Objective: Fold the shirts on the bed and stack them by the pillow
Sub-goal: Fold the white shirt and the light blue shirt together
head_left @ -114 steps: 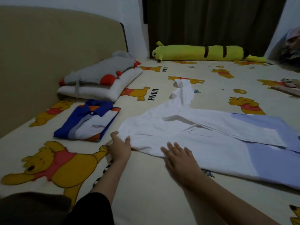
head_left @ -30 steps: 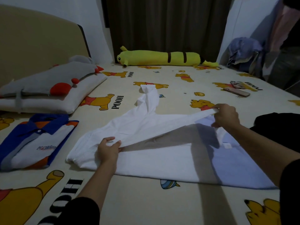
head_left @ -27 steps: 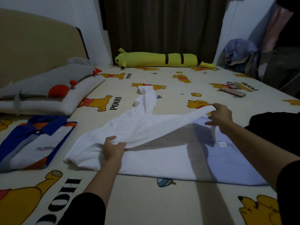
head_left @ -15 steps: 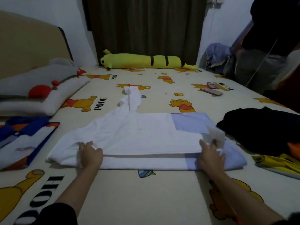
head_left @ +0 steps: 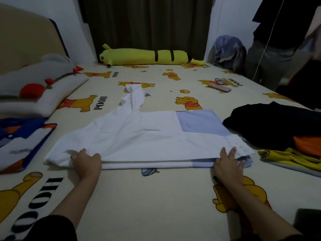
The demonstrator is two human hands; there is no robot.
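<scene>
The folded blue and white shirt [head_left: 19,141] is seen left of the white shirt [head_left: 139,136], below the pillow [head_left: 40,91]. The white shirt's near edge is pinned by the left hand [head_left: 86,160], fingers curled onto the cloth near the collar end. The far half, lifted a second ago, has now been laid flat over the near half. At the pale blue hem end, the right hand [head_left: 228,162] is pressed down with fingers straight. Right of the white shirt, a black garment [head_left: 271,124] and a yellow one [head_left: 291,157] are heaped.
</scene>
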